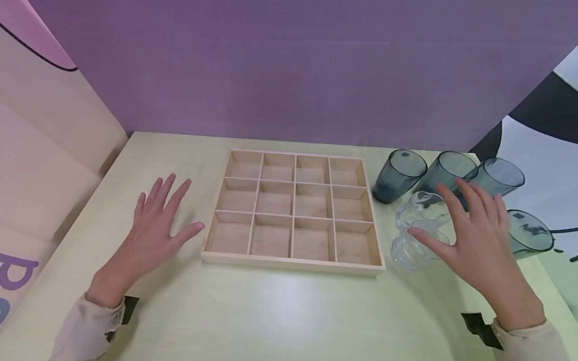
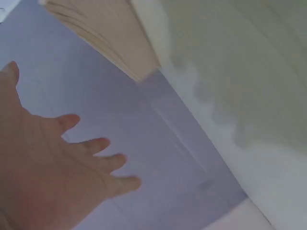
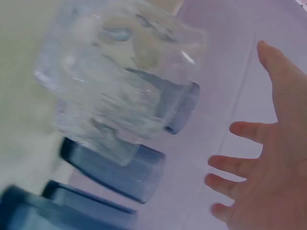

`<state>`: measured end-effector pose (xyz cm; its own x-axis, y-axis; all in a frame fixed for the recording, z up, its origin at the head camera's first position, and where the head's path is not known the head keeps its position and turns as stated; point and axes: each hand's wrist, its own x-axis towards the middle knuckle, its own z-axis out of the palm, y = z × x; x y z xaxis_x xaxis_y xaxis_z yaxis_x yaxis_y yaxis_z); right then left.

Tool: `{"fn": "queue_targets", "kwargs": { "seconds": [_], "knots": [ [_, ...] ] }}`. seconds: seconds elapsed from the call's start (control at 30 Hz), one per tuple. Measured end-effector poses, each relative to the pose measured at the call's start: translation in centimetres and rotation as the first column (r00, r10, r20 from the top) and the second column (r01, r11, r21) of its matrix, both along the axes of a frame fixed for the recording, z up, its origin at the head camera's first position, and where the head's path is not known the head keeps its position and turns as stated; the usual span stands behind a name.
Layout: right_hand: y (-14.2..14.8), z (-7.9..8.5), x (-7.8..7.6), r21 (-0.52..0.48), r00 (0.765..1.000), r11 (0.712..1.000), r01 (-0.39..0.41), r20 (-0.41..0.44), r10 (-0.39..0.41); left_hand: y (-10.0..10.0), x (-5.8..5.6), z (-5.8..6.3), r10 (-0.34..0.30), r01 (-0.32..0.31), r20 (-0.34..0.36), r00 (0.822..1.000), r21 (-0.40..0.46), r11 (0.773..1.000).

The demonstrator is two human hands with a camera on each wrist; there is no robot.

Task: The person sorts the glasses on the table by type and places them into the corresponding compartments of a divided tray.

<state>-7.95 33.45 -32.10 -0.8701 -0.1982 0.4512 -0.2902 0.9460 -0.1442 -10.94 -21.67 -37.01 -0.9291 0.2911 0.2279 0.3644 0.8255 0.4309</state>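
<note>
Fingers spread, my left hand hovers over the table to the left of a wooden tray divided into several square compartments. The left wrist view shows this hand's palm with nothing in it. On the right, my right hand is held over a group of glassware, fingers apart and slightly bent, grasping nothing. Closest to its thumb are clear, wavy-shaped glass vessels, partly hidden behind the hand. Past its fingertips stand blue-grey glass tumblers. In the right wrist view the clear glass overlaps the tumblers.
Another blue-grey tumbler stands right of my right hand, near the table's right edge. A purple panel rises behind the pale table. Printed panels flank it at left and right.
</note>
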Motion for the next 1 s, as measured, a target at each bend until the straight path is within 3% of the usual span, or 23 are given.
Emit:
{"fn": "queue_targets", "kwargs": {
  "seconds": [0.13, 0.27, 0.37, 0.47, 0.53, 0.63, 0.73, 0.9, 1.0],
  "knots": [
    [-0.8, 1.3, -1.2, -0.004, 0.998, 0.998, -0.064, 0.013, 0.064, 0.7, 0.2, 0.3, -0.074, 0.065, 0.096, 0.993, 0.094, 0.993],
    [-1.8, 2.2, -1.9, -0.015, 0.991, 0.998, -0.062, 0.114, 0.063, 1.1, 0.5, 0.1, -0.135, 0.089, 0.217, 0.967, 0.208, 0.974],
    [-2.4, 2.3, -1.7, -0.045, 0.988, 0.998, -0.044, 0.143, 0.05, 1.5, 0.7, -0.4, -0.225, 0.128, 0.284, 0.932, 0.322, 0.938],
    [-2.8, 1.8, -1.4, -0.07, 0.995, 0.997, -0.04, 0.084, 0.046, 1.7, 1.0, -1.1, -0.319, 0.144, 0.345, 0.883, 0.446, 0.883],
    [-2.8, 1.3, -1.2, -0.069, 0.998, 0.997, -0.047, 0.029, 0.049, 1.8, 1.2, -1.4, -0.354, 0.121, 0.387, 0.852, 0.512, 0.851],
    [-2.6, 0.5, -0.8, -0.062, 0.999, 0.998, -0.027, 0.021, 0.028, 1.8, 1.6, -1.6, -0.351, 0.076, 0.434, 0.83, 0.534, 0.842],
    [-2.2, -0.7, 0.0, -0.081, 0.999, 0.997, 0.016, 0.042, -0.012, 1.9, 1.8, -1.6, -0.34, 0.071, 0.445, 0.829, 0.519, 0.852],
    [-1.3, -2.2, 1.5, -0.14, 0.997, 0.987, 0.076, 0.043, -0.071, 2.3, 1.6, -1.5, -0.346, 0.131, 0.38, 0.858, 0.49, 0.862],
    [-0.9, -2.5, 2.1, -0.147, 0.994, 0.984, 0.1, 0.055, -0.093, 2.5, 1.6, -1.6, -0.337, 0.133, 0.367, 0.867, 0.481, 0.867]
  ]
}}
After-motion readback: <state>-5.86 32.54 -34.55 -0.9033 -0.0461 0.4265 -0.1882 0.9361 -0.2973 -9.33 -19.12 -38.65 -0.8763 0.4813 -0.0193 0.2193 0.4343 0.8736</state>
